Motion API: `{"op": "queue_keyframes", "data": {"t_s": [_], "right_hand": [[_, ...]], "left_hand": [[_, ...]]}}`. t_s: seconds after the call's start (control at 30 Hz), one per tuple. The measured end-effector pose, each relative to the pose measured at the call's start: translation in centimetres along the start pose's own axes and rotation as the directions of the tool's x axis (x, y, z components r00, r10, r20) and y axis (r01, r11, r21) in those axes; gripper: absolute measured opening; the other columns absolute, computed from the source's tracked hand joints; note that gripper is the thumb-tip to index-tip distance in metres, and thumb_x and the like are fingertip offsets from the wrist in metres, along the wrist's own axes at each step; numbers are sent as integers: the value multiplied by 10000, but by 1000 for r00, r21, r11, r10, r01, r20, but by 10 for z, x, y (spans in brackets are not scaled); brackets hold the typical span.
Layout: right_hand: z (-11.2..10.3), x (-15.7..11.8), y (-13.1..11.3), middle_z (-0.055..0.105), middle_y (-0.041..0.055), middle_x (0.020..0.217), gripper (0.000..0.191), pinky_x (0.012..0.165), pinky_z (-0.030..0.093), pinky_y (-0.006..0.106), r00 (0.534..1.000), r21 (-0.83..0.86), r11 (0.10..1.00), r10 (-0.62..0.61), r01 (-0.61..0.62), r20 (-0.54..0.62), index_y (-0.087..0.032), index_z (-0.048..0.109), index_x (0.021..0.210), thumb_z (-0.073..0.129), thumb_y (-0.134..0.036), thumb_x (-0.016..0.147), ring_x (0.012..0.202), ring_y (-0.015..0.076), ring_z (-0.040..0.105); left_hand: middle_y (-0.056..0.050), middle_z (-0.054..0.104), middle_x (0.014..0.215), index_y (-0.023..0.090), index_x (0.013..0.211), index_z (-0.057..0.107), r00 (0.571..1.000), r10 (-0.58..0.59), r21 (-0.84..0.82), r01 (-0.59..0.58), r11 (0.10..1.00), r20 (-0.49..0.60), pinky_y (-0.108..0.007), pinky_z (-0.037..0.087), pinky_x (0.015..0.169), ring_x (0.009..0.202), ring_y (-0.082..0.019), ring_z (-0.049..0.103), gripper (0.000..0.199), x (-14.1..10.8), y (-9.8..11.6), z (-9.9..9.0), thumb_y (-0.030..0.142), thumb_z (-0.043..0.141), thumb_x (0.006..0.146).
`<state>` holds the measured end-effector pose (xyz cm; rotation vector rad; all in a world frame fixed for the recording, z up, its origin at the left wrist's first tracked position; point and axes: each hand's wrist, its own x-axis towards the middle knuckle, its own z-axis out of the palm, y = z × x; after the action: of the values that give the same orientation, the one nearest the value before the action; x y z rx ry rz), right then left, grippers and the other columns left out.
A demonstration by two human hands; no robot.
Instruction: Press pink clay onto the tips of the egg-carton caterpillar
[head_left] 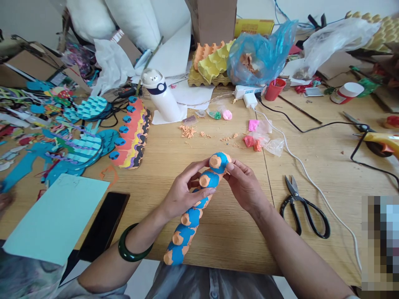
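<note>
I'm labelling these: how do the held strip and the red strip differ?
The held strip is blue and orange; the red strip has yellow and black bands. The held strip looks narrower than the red strip. The left hand grips the held strip; the red strip lies untouched. Both are bumpy.

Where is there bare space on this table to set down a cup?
Bare wood shows between the white cable and black cord, and between the left hand and the red-and-yellow strip. The far left, with blue cutouts, and the back, with egg trays, are crowded.
</note>
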<state>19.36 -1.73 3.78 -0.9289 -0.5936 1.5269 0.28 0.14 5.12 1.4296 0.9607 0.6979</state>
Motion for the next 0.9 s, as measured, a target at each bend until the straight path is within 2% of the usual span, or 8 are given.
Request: {"op": "queue_keyframes", "data": {"t_s": [0.2, 0.37, 0.53, 0.7, 0.8, 0.9], "right_hand": [[3, 0, 4, 721, -20, 730, 351, 849, 549, 347, 1000, 3, 1000, 1, -1, -11, -258, 764, 718, 961, -540, 646, 747, 170, 625], [4, 0, 8, 701, -14, 726, 374, 823, 534, 343, 1000, 23, 1000, 22, -22, -1, -253, 745, 729, 911, -586, 691, 744, 173, 602], [1, 3, 7, 638, -23, 684, 397, 731, 499, 311, 994, 78, 991, 106, -108, 25, -242, 662, 644, 916, -548, 662, 699, 163, 546], [-1, 4, 6, 679, -29, 740, 363, 768, 495, 315, 984, 102, 979, 176, -177, 21, -244, 699, 711, 925, -524, 662, 726, 161, 576], [-1, 4, 5, 700, -14, 745, 416, 803, 517, 345, 979, 73, 978, 192, -197, 65, -244, 680, 697, 854, -619, 743, 743, 179, 611], [-1, 3, 3, 720, 3, 759, 469, 843, 543, 381, 976, 55, 982, 170, -179, 137, -247, 682, 693, 763, -693, 810, 780, 202, 654]], "left_hand": [[-78, 649, 1439, 322, 1443, 649, 999, 18, 18, -19, 1000, 32, -374, 647, 950, 1143, -236, 729, 623, -3, -2, -2, 338, 843, 850], [-82, 659, 1449, 337, 1416, 675, 998, 58, 24, -58, 998, 33, -447, 652, 985, 1227, -298, 710, 606, -4, -2, -4, 347, 850, 835], [-60, 687, 1426, 389, 1383, 705, 998, 62, 67, -64, 996, 31, -487, 664, 961, 1184, -321, 716, 591, -5, 0, -5, 336, 861, 815], [-59, 681, 1416, 400, 1418, 682, 995, 72, 55, -76, 996, 64, -479, 663, 955, 1155, -283, 722, 628, -8, -6, -7, 307, 860, 823], [-39, 679, 1425, 459, 1404, 680, 996, 56, 19, -58, 998, 72, -511, 660, 958, 1158, -300, 730, 625, -9, -8, -10, 345, 871, 820], [-25, 704, 1409, 466, 1371, 698, 998, 17, -10, -16, 1000, 53, -529, 653, 971, 1169, -330, 740, 605, -10, -8, -12, 394, 885, 800]]}}
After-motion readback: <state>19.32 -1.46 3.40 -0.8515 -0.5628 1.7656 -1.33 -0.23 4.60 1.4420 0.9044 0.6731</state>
